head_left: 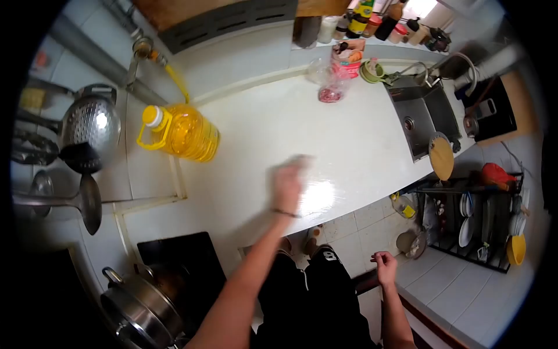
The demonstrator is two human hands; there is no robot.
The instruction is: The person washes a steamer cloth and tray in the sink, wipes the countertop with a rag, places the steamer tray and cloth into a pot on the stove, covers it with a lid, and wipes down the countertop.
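Through the head camera, I have the left hand at the middle of the frame, over the white countertop, which fills the center. Motion blurs its fingers, so I can't tell whether its grip is wide or narrow, or whether it holds anything. A bright glare lies just beside it. The right hand hangs at the lower right, beyond the counter's edge, its fingers loosely curled; I can't tell how tightly, and I see nothing in it.

At the upper left of the counter stands a yellow oil jug with a white cap; I can't read any label on it. Toward the upper right, I see a pink packet whose print is too small to read, with a clear bag of reddish food just below it. On the ledge at the top, a bottle wears a yellow-and-green label, its lettering illegible to me. The dark shorts at bottom center carry a white mark resembling an 8.
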